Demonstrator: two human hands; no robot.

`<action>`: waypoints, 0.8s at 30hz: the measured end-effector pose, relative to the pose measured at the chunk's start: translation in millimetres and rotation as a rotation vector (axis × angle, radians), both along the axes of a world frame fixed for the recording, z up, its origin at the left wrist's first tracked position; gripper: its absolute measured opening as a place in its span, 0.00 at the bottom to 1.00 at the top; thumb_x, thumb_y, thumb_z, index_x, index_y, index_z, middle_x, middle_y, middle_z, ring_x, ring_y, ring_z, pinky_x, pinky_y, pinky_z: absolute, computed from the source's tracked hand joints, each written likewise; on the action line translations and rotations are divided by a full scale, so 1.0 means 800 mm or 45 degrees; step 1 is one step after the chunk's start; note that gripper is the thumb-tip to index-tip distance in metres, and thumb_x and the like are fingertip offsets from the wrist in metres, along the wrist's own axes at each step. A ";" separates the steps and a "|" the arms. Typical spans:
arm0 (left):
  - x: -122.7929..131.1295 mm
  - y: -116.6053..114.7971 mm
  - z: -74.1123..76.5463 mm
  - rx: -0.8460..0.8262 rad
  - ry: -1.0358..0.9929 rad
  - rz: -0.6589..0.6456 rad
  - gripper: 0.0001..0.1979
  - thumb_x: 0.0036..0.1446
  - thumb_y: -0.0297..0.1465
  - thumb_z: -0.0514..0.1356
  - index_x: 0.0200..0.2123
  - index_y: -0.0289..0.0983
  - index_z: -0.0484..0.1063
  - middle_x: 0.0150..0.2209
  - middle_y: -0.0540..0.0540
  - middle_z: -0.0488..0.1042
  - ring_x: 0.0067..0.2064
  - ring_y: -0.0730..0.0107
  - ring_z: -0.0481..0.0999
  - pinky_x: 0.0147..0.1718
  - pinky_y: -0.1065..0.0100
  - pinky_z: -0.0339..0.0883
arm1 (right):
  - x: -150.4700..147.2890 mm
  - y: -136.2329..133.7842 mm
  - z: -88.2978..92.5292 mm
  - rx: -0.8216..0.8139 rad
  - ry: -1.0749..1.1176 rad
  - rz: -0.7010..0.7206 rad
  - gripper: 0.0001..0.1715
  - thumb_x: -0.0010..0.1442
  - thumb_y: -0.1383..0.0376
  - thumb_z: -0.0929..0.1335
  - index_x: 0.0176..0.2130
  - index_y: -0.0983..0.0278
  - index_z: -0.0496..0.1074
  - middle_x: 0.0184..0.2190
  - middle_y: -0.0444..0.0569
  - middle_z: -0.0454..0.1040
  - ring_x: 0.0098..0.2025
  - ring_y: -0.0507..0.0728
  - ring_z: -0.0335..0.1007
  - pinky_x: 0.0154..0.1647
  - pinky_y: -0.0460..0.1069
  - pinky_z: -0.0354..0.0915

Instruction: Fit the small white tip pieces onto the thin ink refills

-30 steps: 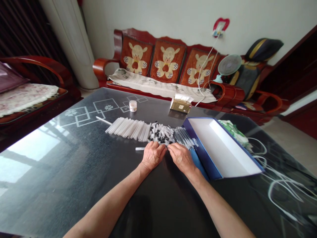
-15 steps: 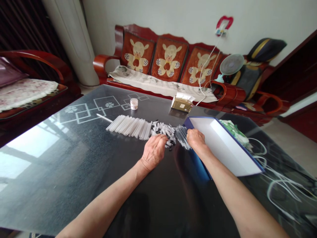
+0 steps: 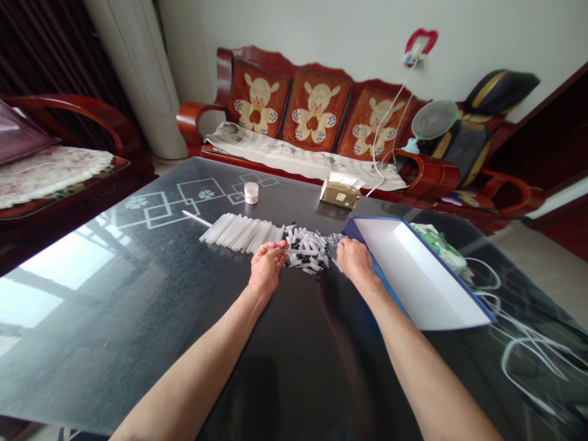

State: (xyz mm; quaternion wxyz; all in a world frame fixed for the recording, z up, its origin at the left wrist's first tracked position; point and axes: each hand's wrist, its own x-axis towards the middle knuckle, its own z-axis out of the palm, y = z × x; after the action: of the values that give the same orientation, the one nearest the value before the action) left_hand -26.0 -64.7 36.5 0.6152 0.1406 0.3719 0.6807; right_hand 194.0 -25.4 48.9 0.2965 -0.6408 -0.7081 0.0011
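On the dark glass table lies a row of white plastic tubes (image 3: pixel 241 232), then a heap of small white and black pen parts (image 3: pixel 307 252), then a bundle of thin refills (image 3: pixel 333 243). My left hand (image 3: pixel 266 267) is closed in a pinch on one white tube (image 3: pixel 298 251), held level over the heap. My right hand (image 3: pixel 356 260) rests with curled fingers on the refill bundle, beside the blue box; what its fingers hold is hidden.
An open blue box (image 3: pixel 416 272) with a white inside lies to the right. A small white jar (image 3: pixel 250 192) and a tan tissue pack (image 3: pixel 339 190) stand farther back. White cords (image 3: pixel 514 318) trail at right. A red wooden sofa (image 3: pixel 316 116) stands behind the table.
My left hand has lifted from the heap with a white tube pinched in it. My right hand went from beside the left hand to the refill bundle and stayed there.
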 end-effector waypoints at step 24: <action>0.042 -0.036 -0.015 0.371 1.464 -0.687 0.15 0.62 0.38 0.51 0.39 0.37 0.75 0.25 0.49 0.74 0.24 0.74 0.72 0.26 0.74 0.63 | -0.076 -0.077 -0.043 -0.336 1.926 0.227 0.25 0.49 0.53 0.73 0.45 0.62 0.71 0.39 0.50 0.79 0.38 0.57 0.75 0.36 0.51 0.71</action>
State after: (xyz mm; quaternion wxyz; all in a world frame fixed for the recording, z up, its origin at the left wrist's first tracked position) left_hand 7.9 -93.8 24.7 0.4418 0.6530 0.4973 0.3621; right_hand 132.8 -87.2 14.7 0.6196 -0.4365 -0.3559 0.5468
